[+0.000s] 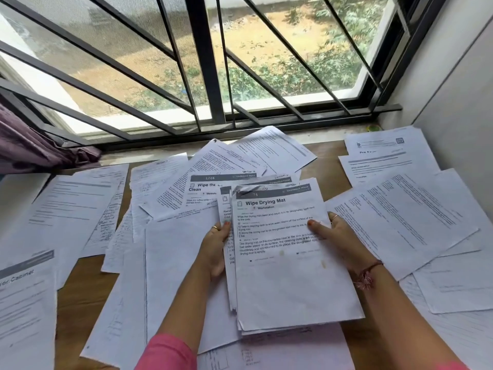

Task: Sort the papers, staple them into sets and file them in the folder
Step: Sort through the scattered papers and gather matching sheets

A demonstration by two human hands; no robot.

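I hold a stack of printed sheets [288, 279] above the desk, in the middle of the view. Its top page is headed "Wipe Drying Mat". My left hand [214, 249] grips the stack's left edge, thumb on top of the pages. My right hand [333, 236] grips the right edge, thumb pressed on the top sheet. Many loose papers [170, 263] lie spread over the wooden desk [80, 289] all around the stack. No stapler and no folder show in this view.
A barred window [208, 62] runs along the far edge of the desk. A purple curtain [34, 148] bunches at the left. A grey wall [458, 89] closes the right side. More sheets [394, 161] cover the far right corner.
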